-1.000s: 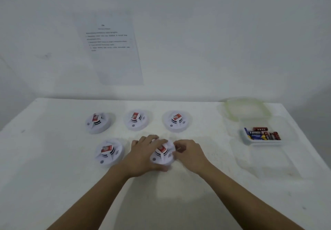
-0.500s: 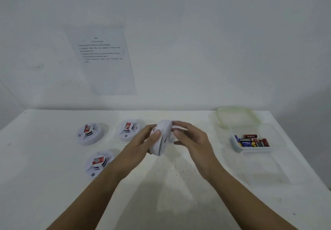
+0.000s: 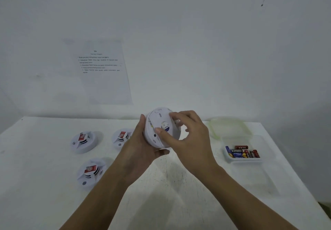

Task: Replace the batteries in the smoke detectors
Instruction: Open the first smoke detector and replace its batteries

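Observation:
Both hands hold one white round smoke detector (image 3: 158, 122) in the air above the table, its flat back turned toward me. My left hand (image 3: 138, 145) grips its left and lower edge. My right hand (image 3: 188, 136) holds its right side, thumb pressed on the back cover. Three more detectors with red labels lie on the table: one far left (image 3: 83, 141), one behind my left hand (image 3: 121, 136), one nearer me (image 3: 91, 173). A clear box of batteries (image 3: 241, 153) sits at the right.
The white table (image 3: 170, 194) stands against a white wall carrying a printed instruction sheet (image 3: 102, 70). A greenish container lid (image 3: 228, 127) lies behind the battery box. The table's right edge runs diagonally near the box.
The detector was lifted off the table and turned over, so its back now faces me. My right thumb moved onto the back cover.

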